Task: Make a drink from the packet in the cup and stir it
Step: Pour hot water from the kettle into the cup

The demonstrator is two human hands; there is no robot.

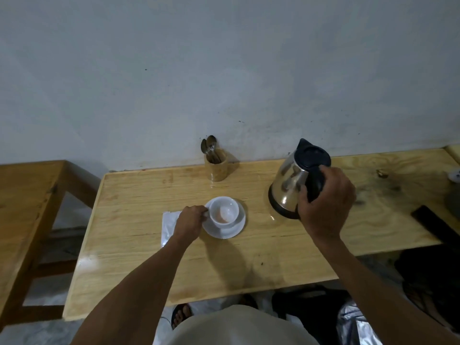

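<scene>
A white cup (224, 212) stands on a white saucer (231, 230) in the middle of the wooden table (139, 265). Pale pinkish-brown powder lies in the bottom of the cup. My left hand (190, 220) pinches the cup's handle on its left side. A silver packet (168, 227) lies flat on the table, partly under that hand. My right hand (326, 202) grips the black handle of a steel kettle (291, 185), which leans to the left, right of the cup, its base just above the table.
A wooden holder (217, 168) with spoons stands against the wall behind the cup. At the table's right edge lie a dark flat object (435, 222) and a dark round base (453, 202). A wooden bench (27, 195) stands to the left.
</scene>
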